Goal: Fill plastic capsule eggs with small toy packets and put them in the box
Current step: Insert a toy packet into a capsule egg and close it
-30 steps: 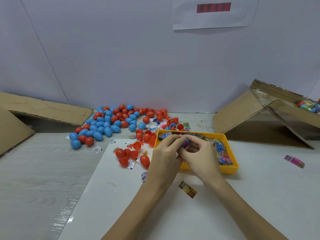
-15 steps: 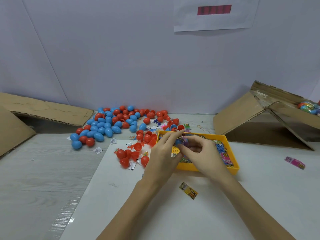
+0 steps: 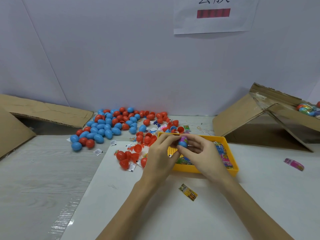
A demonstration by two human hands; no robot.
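Observation:
Both hands meet over the yellow tray (image 3: 230, 170) of toy packets. Between their fingertips is a blue capsule egg half (image 3: 182, 144) with a pink and purple toy packet (image 3: 183, 139) sticking out of its top. My left hand (image 3: 159, 160) pinches it from the left and my right hand (image 3: 202, 153) from the right. A heap of blue and red capsule eggs (image 3: 110, 127) lies at the back left. Open red egg halves (image 3: 128, 156) lie left of the tray. The cardboard box (image 3: 270, 122) with filled eggs (image 3: 308, 109) stands at the far right.
A yellow packet (image 3: 188, 191) lies on the white sheet (image 3: 121, 213) near my forearms. A pink packet (image 3: 294, 164) lies at the right. Flattened cardboard (image 3: 43, 111) leans at the back left. Small white slips (image 3: 97, 151) are scattered by the eggs.
The hands stayed over the tray while working the packet into the blue egg half; the packet now shows more clearly on top of it. The camera view tilted slightly.

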